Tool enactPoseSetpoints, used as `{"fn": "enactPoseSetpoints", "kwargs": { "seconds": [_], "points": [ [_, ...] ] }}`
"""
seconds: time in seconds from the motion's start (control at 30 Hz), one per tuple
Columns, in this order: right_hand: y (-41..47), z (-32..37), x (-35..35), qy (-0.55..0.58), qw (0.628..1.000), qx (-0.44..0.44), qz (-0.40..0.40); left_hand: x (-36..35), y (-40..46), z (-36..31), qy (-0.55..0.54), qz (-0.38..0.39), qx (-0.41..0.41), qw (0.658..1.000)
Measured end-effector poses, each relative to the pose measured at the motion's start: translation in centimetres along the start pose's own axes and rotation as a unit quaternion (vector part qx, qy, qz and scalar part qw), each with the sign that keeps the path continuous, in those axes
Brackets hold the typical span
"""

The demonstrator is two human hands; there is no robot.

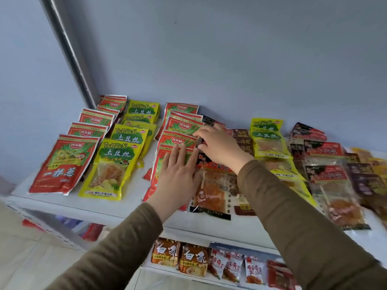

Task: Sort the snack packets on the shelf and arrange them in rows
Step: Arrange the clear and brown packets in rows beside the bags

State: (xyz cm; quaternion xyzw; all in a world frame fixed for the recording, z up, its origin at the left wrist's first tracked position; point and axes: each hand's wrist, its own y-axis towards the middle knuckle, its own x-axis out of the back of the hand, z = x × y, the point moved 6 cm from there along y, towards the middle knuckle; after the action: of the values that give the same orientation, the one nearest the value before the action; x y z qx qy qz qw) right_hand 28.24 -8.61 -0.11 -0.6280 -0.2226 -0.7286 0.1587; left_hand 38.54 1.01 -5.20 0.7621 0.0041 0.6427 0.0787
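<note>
left grip (177, 174) flat, fingers straight, right grip (219, 146) curled, pinching

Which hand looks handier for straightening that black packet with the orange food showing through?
Probably the right hand: its curled fingers already pinch the top edge of the black packet. The left hand lies flat on the red packets beside it.

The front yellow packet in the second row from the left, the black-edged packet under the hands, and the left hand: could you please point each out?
Front yellow packet (111, 168), head view, on its clear window.
Black-edged packet (211, 191), head view, on its orange middle.
Left hand (178, 174), head view, on its back.
</note>
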Motion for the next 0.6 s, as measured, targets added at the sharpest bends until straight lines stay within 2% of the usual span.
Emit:
{"fn": "enactPoseSetpoints", "kwargs": {
  "seconds": [0.33, 0.5, 0.6],
  "points": [
    [-0.2, -2.4, -2.2, 0.012, 0.997, 0.079, 0.0, -0.4, 1.1, 0.7, 0.021, -0.022, 0.06, 0.998],
    [0.1, -2.7, -1.9, 0.015, 0.994, 0.109, 0.01, 0.1, 1.4, 1.7, -0.045, -0.024, 0.086, 0.995],
    [-0.3, -2.1, -0.6, 0.011, 0.99, 0.138, -0.036, 0.1, 1.8, 1.9, -0.035, -0.014, 0.087, 0.996]
  ]
}}
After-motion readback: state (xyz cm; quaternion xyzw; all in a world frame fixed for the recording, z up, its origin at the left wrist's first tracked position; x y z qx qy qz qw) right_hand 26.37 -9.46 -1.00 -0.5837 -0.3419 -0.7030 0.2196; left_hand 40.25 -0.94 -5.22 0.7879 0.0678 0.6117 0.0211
